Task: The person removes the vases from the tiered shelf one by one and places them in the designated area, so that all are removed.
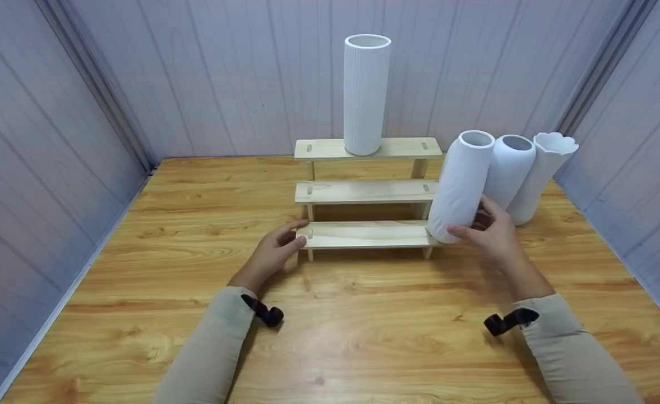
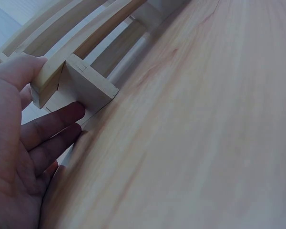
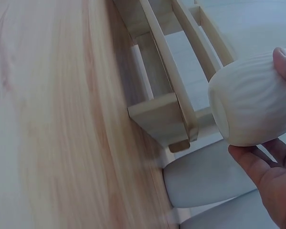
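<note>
A three-tier wooden display stand [image 1: 363,234] stands on the table. At the left end of its lowest board, my left hand [image 1: 271,253] grips the board with thumb and fingers, while other fingers lie near the side leg [image 2: 88,86]. My right hand [image 1: 495,235] holds a white textured ceramic vase [image 1: 460,188] by its lower part, thumb in front and fingers behind. This vase is tilted, its underside [image 3: 219,112] showing in the right wrist view, raised by the right end of the lowest board. On the top board a tall ribbed white vase [image 1: 366,95] stands upright.
Right of the stand, a smooth white vase [image 1: 512,168] and a white vase with a scalloped rim [image 1: 545,174] stand on the wooden table [image 1: 330,331], partly behind the held vase. Pale panelled walls [image 1: 223,73] close off the back and both sides.
</note>
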{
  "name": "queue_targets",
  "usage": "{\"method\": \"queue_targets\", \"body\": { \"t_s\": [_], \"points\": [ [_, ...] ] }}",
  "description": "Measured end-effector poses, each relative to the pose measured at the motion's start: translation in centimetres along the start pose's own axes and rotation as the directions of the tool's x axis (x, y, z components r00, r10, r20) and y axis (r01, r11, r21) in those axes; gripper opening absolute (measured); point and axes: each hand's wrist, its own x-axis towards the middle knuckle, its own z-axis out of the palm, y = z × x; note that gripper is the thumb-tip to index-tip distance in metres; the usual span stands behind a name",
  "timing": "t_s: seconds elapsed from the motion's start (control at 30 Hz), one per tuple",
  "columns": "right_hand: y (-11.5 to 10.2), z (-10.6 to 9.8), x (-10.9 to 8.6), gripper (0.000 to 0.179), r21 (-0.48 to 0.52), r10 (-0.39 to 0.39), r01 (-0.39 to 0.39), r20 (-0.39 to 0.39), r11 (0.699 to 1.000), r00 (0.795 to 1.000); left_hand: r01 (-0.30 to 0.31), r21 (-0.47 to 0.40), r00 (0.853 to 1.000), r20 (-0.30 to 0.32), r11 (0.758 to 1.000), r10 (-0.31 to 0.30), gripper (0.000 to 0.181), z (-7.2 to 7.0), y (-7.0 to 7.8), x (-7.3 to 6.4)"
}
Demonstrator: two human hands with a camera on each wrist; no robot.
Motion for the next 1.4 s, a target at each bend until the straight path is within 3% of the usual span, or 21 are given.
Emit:
{"method": "queue_targets", "body": {
  "t_s": [0.47,0.83,1.2,1.4],
  "points": [
    [1.3,-2.2,-0.4,0.084,-0.085,0.053,-0.053,0.000,0.995,0.999,-0.003,0.013,1.000,-0.005,1.000,0.003,0.041,0.0,0.1,0.0],
    [2.9,-3.8,-0.7,0.083,-0.105,0.044,-0.045,-0.016,0.993,0.999,0.022,0.022,1.000,-0.008,1.000,-0.022,0.041,-0.2,0.1,0.2],
    [4.7,-4.9,-1.3,0.085,-0.051,0.078,-0.079,-0.019,0.996,0.997,-0.010,0.025,1.000,0.006,1.000,0.010,0.042,-0.3,0.0,0.1],
    [5.4,-5.7,-1.3,0.085,-0.106,0.096,-0.096,-0.007,0.990,0.995,0.008,0.019,1.000,-0.004,1.000,-0.008,0.043,-0.1,-0.1,0.1]
  ]
}}
